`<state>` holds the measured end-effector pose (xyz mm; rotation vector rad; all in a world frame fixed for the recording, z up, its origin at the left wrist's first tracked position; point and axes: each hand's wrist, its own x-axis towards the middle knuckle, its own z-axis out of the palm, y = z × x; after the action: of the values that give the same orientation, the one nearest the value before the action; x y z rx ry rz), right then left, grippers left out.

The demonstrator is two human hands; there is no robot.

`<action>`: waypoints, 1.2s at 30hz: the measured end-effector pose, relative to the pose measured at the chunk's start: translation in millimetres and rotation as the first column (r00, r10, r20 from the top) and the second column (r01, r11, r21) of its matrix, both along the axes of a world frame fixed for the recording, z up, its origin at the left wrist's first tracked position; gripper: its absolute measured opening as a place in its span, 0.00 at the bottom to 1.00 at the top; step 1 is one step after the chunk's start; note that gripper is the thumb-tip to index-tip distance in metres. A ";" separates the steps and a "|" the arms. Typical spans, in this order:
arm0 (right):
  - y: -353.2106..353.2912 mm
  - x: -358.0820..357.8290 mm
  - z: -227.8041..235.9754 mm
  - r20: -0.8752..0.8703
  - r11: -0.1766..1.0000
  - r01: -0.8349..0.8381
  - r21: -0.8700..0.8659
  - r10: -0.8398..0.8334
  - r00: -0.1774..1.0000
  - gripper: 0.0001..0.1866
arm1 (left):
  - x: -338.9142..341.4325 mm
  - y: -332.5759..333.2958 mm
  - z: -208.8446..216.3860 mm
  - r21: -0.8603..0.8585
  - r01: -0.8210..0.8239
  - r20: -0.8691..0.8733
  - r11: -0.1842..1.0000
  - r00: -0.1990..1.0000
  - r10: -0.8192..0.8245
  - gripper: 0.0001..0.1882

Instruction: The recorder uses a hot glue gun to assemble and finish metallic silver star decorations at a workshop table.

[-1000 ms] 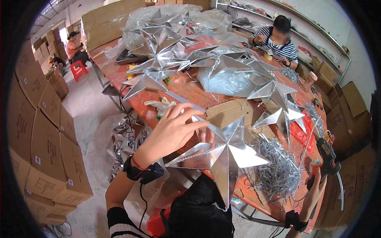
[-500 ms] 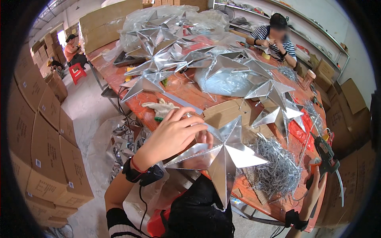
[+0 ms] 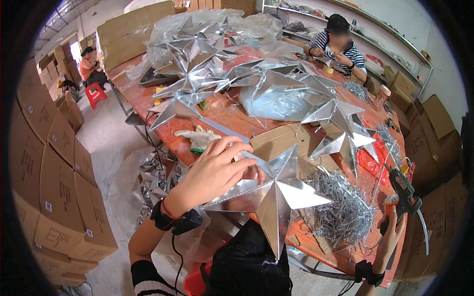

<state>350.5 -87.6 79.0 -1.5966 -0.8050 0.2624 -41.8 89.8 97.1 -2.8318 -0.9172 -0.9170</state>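
My left hand [image 3: 217,170] is closed on the upper left point of a shiny silver star [image 3: 276,197], its fingertips along the beaded edge. The star tilts over the near table edge, one long point hanging down toward my lap. Off to the right, my right hand [image 3: 391,229] grips a dark green glue gun [image 3: 402,187] with an orange trigger, a pale glue stick trailing from its rear. The gun is apart from the star. A tangled heap of silver tinsel garland [image 3: 340,209] lies between the star and the gun.
Several finished-looking silver stars [image 3: 190,74] cover the reddish table [image 3: 222,111]. A white work glove [image 3: 198,138] and flat cardboard [image 3: 276,143] lie beyond the star. Across the table a person [image 3: 340,47] works. Cartons [image 3: 59,197] are stacked left; a red stool [image 3: 95,94] stands behind.
The star and both my hands stay almost in place; my left fingers shift only slightly on the edge. The person across the table has lowered their hands from near the face.
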 end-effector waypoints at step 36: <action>0.3 -3.9 0.8 -0.037 0.996 -0.041 0.083 0.044 0.998 0.11 | 12.2 -3.5 2.4 -0.067 0.136 0.053 0.988 0.990 -0.133 0.08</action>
<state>346.6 -87.3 79.8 -1.4941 -0.8112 0.2862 -29.6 86.4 99.5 -2.9756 -0.7860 -0.9897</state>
